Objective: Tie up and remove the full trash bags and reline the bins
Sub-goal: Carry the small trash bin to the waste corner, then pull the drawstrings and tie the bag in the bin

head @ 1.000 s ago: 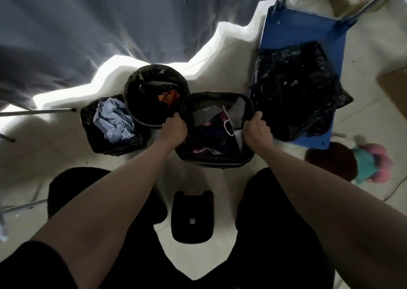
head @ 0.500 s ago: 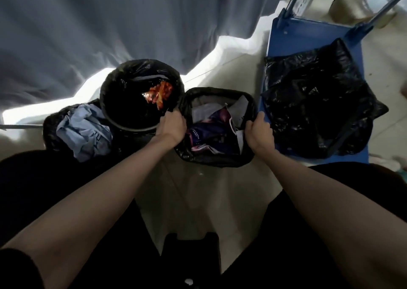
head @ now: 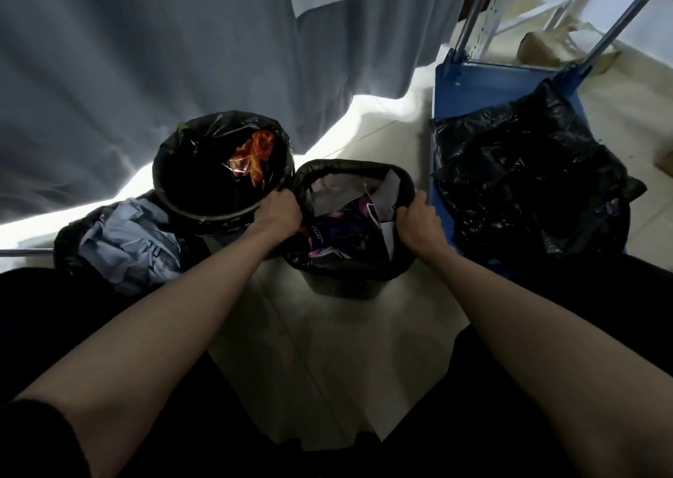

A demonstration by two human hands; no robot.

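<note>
A small dark bin (head: pixel 342 290) stands on the pale floor in front of me, lined with a black bag (head: pixel 349 166) full of paper and colourful wrappers. My left hand (head: pixel 278 210) grips the bag's rim on the left side. My right hand (head: pixel 418 219) grips the rim on the right side. To the left stands a round bin (head: pixel 218 215) with a black liner and an orange wrapper inside. Further left a third black bag (head: pixel 69 237) holds crumpled blue cloth or paper.
A blue platform cart (head: pixel 473 88) stands at the right with a filled black trash bag (head: pixel 528 182) lying on it. A grey curtain (head: pixel 145 58) hangs behind the bins. My dark-clothed legs frame the floor below.
The view has tilted up and moved closer to the bins. Both hands keep their grip on the middle bag's rim. The dark object on the floor between my legs has left the view.
</note>
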